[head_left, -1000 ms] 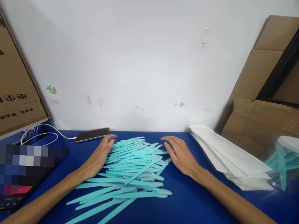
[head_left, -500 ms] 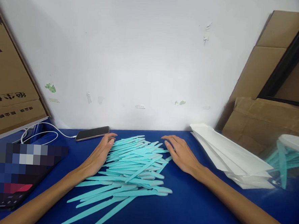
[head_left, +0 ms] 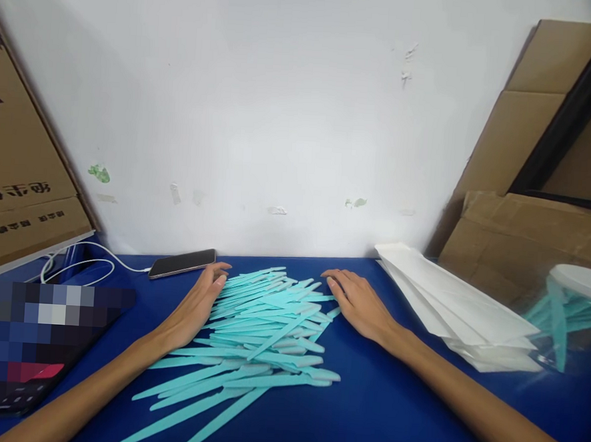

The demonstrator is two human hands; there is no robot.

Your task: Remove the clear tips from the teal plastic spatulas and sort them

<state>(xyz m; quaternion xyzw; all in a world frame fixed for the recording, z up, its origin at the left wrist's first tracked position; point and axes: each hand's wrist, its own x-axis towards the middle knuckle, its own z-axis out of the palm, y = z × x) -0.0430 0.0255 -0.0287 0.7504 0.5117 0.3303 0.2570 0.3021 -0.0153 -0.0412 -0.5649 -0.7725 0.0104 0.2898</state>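
A loose pile of turquoise eyebrow razors (head_left: 263,332) with pale capped ends lies on the blue tabletop (head_left: 364,412), several of them fanned out toward the front left. My left hand (head_left: 201,302) rests along the pile's left edge, fingers stretched forward and thumb against the razors' ends. On the opposite side, my right hand (head_left: 358,303) is open with its palm turned inward and its thumb close to a razor tip. Neither hand grips anything.
A phone (head_left: 183,263) on a white cable lies at the back left. White paper sleeves (head_left: 455,301) are stacked at right, beside a clear tub (head_left: 577,311) of more razors. Cardboard boxes (head_left: 24,151) flank the table; a blurred-out calculator-like item (head_left: 29,391) sits front left.
My right hand has shifted very slightly to the right, away from the pile. My left hand and the razors look the same.
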